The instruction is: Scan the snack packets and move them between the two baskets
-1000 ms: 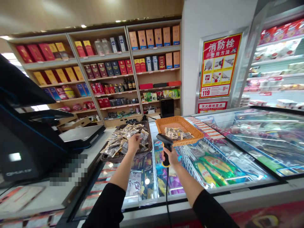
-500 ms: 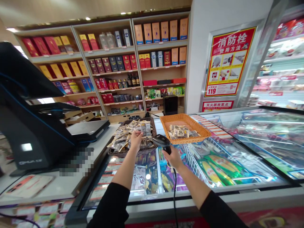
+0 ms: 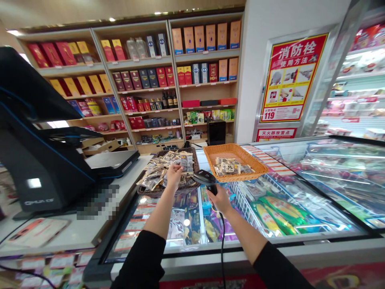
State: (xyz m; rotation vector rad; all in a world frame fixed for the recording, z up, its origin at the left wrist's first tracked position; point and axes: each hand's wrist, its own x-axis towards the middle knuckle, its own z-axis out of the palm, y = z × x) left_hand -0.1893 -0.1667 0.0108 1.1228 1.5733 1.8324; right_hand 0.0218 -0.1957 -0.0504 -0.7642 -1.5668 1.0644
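Note:
My left hand (image 3: 173, 176) pinches a small clear snack packet (image 3: 187, 161) and holds it up just above the dark wicker basket (image 3: 156, 192), which is heaped with several similar packets. My right hand (image 3: 221, 200) is closed round the handle of a black barcode scanner (image 3: 204, 178); its head sits close beside the packet and its cable (image 3: 222, 245) hangs down toward me. An orange wicker basket (image 3: 237, 151) with a few packets stands just right of the scanner. Both baskets rest on the glass lid of a chest freezer (image 3: 270, 208).
A black checkout terminal (image 3: 39, 160) and a flat black device (image 3: 111, 160) stand on the white counter (image 3: 60, 237) at left. Wooden shelves (image 3: 168, 84) of boxed goods fill the back wall. A red fire-hose poster (image 3: 293, 76) hangs right of them, beside a refrigerated display (image 3: 355, 80).
My left hand lifted a packet out of the dark basket. My right hand brought the scanner up and leftward until its head sits beside the packet. The camera view shifted slightly.

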